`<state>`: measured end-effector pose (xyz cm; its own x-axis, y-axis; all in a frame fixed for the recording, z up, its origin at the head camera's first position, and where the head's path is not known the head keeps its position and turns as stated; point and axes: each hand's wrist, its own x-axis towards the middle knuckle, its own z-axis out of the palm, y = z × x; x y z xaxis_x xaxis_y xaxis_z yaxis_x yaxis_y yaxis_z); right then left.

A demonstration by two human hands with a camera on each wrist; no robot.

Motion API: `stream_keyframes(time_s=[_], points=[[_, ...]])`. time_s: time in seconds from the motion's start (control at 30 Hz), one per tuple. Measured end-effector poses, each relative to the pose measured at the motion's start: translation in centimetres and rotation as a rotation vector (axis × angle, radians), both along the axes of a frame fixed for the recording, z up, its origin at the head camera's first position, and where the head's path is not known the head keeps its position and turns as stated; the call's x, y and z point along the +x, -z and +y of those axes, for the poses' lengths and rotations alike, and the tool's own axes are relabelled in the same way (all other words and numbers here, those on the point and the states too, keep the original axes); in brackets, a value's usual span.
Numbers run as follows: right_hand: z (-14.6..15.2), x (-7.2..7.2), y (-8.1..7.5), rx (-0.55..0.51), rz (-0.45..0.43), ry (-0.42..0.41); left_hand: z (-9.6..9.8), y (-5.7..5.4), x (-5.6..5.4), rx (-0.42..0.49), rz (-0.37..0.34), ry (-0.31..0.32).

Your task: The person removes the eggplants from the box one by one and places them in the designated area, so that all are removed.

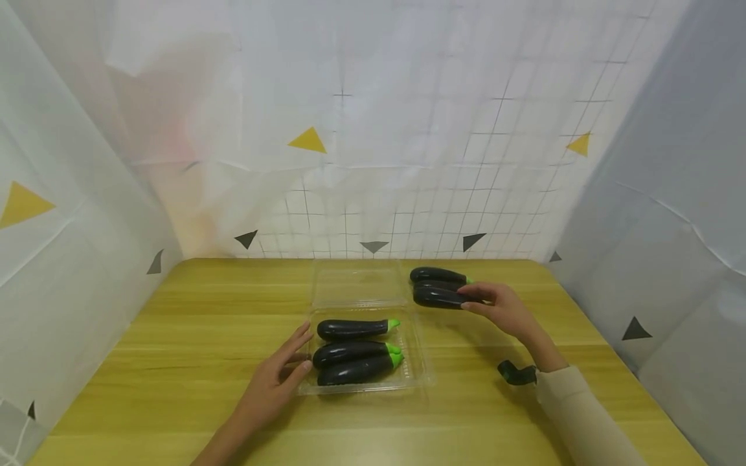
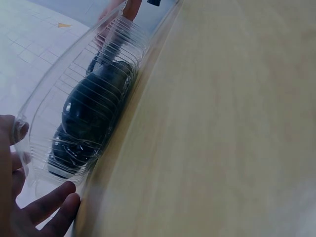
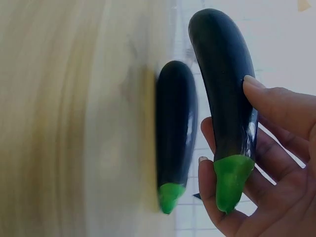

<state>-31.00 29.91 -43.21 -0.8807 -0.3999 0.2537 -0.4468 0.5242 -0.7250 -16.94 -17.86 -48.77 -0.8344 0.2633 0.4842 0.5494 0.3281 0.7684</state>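
In the head view, my right hand (image 1: 495, 307) grips a dark purple eggplant (image 1: 437, 298) near its stem end. The right wrist view shows thumb and fingers round that eggplant (image 3: 224, 84), its green cap (image 3: 232, 180) toward the palm. Behind it lies another eggplant (image 1: 437, 274) on the table, overlapped by the held one. A clear plastic clamshell box (image 1: 416, 362) stands in the middle with three eggplants (image 1: 352, 329) lying crosswise inside, green caps to the right. My left hand (image 1: 274, 375) rests with fingers spread at the box's left rim (image 2: 37, 106).
The box's clear lid (image 1: 358, 285) lies folded back toward the rear wall. A short dark curved object (image 1: 515, 373) appears beside the right sleeve (image 1: 583, 414). White sheeting (image 1: 373, 194) with triangle marks encloses the wooden table (image 1: 204, 336) at back and sides.
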Motion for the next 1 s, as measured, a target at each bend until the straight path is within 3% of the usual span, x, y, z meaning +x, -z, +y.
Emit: stream_keyframes(time_s=[0.47,1.0], points=[[1.0,-1.1,2.3,0.025,-0.051,0.061,0.1,-0.2,0.1,0.002,-0.007,0.002],[1.5,-2.3,3.6,0.03,-0.041,0.043,0.2,-0.4,0.3,-0.007,-0.014,-0.014]])
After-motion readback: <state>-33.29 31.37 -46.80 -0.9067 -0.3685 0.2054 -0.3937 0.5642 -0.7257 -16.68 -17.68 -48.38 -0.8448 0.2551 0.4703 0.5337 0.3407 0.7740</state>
